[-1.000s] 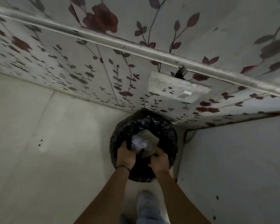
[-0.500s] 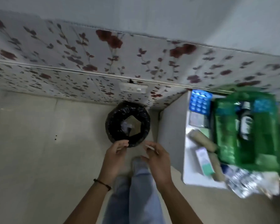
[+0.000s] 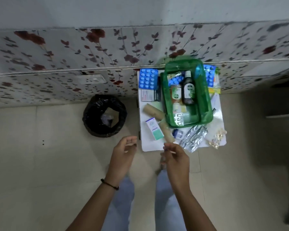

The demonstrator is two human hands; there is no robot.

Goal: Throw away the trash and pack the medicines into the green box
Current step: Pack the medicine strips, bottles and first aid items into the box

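Note:
A black-bagged trash bin (image 3: 104, 116) stands on the floor against the flowered wall, with crumpled trash (image 3: 108, 117) inside. To its right, a green box (image 3: 205, 104) sits on a small white table (image 3: 150, 145) and holds a dark bottle (image 3: 188, 90), a tube and blister strips. Around it lie blue blister packs (image 3: 147, 79), two cardboard rolls (image 3: 153, 112), a small white-green carton (image 3: 154, 128), silver blister strips (image 3: 193, 137) and loose capsules (image 3: 217, 137). My left hand (image 3: 123, 155) hovers empty in front of the bin. My right hand (image 3: 176, 160) hovers empty at the table's near edge, fingers loosely curled.
A wall socket (image 3: 92, 79) sits on the flowered wall above the bin. The tiled floor (image 3: 40, 164) stretches to the left and right of the table. My legs in light jeans (image 3: 122, 197) stand below the hands. A dark shape (image 3: 284, 97) lies at the far right.
Both hands have let go of the trash into the bin and pulled back empty. The view has swung right and up, so the table and green box are now in sight.

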